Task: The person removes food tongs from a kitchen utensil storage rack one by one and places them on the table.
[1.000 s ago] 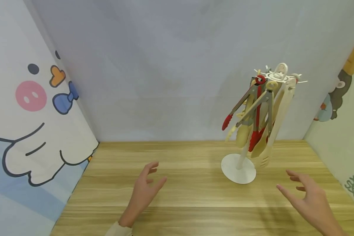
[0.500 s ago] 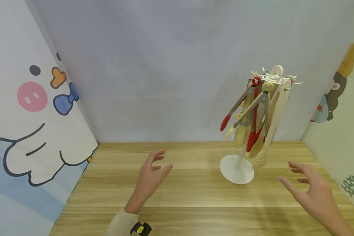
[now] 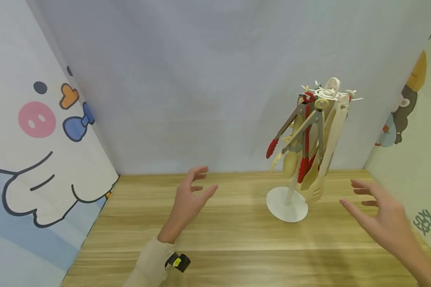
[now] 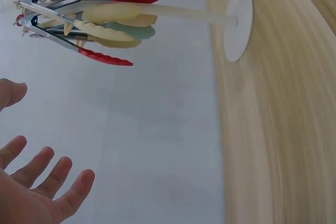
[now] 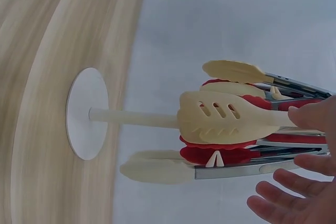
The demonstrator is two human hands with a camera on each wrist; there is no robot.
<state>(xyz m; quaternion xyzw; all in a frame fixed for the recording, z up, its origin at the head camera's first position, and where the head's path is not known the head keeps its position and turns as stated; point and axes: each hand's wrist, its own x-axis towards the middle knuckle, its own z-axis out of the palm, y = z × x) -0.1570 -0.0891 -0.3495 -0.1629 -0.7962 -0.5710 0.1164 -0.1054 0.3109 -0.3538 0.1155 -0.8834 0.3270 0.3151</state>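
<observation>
A white utensil stand rises from a round base at the right of the table. From its top ring hang red-tipped tongs, cream-tipped tongs, a cream slotted turner and several other utensils, which overlap one another. My left hand is in the air left of the stand, fingers loosely bent and thumb apart, holding nothing. On the stand's other side my right hand hovers with its thumb spread from the fingers, also holding nothing. In the right wrist view the right hand overlaps the handle ends of the utensils.
The wood-grain table runs back to a pale grey cloth backdrop. Cartoon-printed panels flank it, a white figure on the left and another panel on the right. A black device sits on my left wrist.
Both hands have risen and moved forward over the table, the left also a little to the right. The stand and its utensils shift slightly left in view, as do the right panel's prints.
</observation>
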